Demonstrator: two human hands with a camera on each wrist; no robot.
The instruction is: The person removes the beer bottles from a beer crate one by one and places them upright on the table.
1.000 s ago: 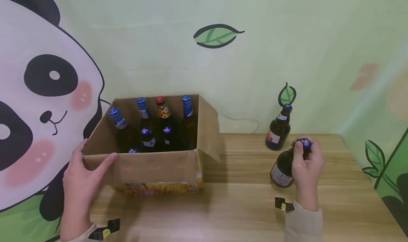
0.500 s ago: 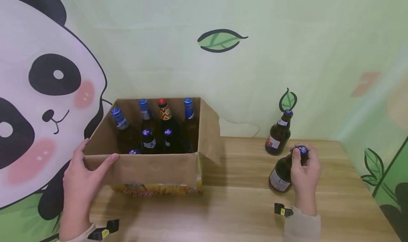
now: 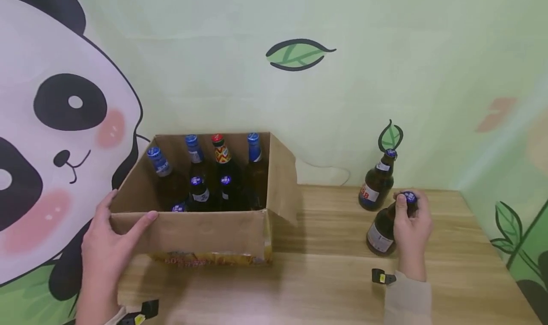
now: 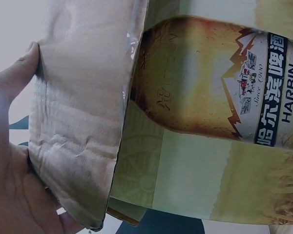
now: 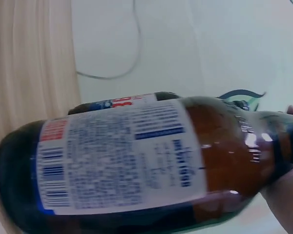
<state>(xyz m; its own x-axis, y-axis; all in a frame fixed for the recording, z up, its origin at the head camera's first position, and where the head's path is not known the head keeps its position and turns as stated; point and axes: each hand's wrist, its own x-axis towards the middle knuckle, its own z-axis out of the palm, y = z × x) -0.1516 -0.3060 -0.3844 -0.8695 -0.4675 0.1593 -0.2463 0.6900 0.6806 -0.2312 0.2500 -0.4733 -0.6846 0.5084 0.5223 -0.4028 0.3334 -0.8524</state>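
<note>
My right hand [image 3: 413, 232] grips a brown beer bottle [image 3: 382, 232] by its neck, thumb near the blue cap. Its white back label with barcodes [image 5: 122, 161] fills much of the right wrist view. Whether its base touches the table, I cannot tell. Just behind it stands a second brown bottle [image 3: 376, 184] with a blue cap. My left hand [image 3: 104, 251] holds the near left corner of an open cardboard box [image 3: 205, 232], thumb over the folded-down front flap [image 4: 83, 97]. Inside stand several bottles, one with a red cap [image 3: 218, 138], the others blue-capped; their lower parts are hidden.
The box's right flap [image 3: 283, 177] sticks outward over the wooden table [image 3: 325, 287]. Behind the table hangs a green backdrop [image 3: 205, 77] with a panda and leaves. A thin cord [image 3: 325, 167] runs along it between the box and the bottles.
The head view has shifted slightly. Both hands keep their holds on the box and the beer bottle, with no clear movement of either.
</note>
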